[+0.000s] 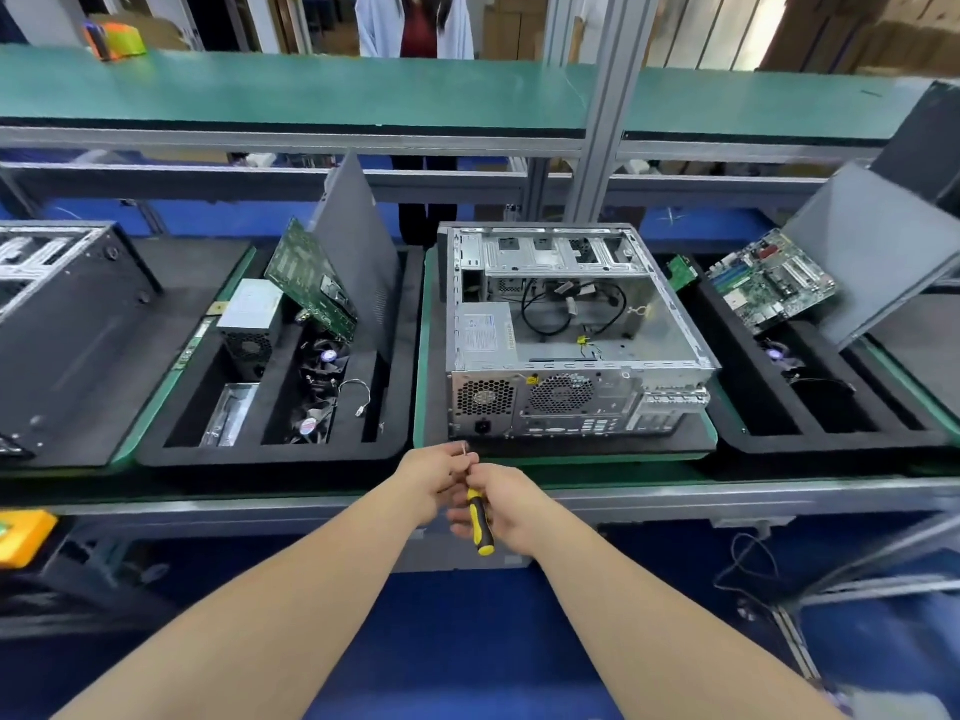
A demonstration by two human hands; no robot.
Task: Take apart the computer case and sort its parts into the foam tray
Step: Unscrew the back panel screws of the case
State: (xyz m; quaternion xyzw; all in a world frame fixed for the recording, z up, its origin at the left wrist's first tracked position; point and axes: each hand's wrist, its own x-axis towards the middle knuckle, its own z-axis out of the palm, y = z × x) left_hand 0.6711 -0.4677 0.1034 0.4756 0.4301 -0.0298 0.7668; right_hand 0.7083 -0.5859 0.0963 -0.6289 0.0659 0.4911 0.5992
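Just in front of the open silver metal computer case (571, 324), at its rear left corner, I have both hands close together. My right hand (511, 504) is curled round the yellow-and-black handle of a screwdriver (480, 527), and the fingers of my left hand (434, 472) pinch something small and silvery at the tool's upper end. The case lies flat on a dark pad on the green-matted surface (623, 472), rear panel facing me.

By my reckoning the job is well under way. The case's side cover is off and I see no main board inside. The grey box-shaped power supply (485, 335) sits in the near left corner of the case, with loose black cables (571, 309) beyond it, so those are left to do. Left of the case, a black foam tray (270, 452) already holds a grey metal side panel (358, 241) leaning upright, a green circuit board (311, 283), a power supply box and fans. A second black foam tray (831, 439) right of the case holds another board and panel.

I cannot tell whether my left fingers hold a loose screw or only the screwdriver's tip. Nor can I say which tray serves this case. The trays' deeper slots are too dark to read.
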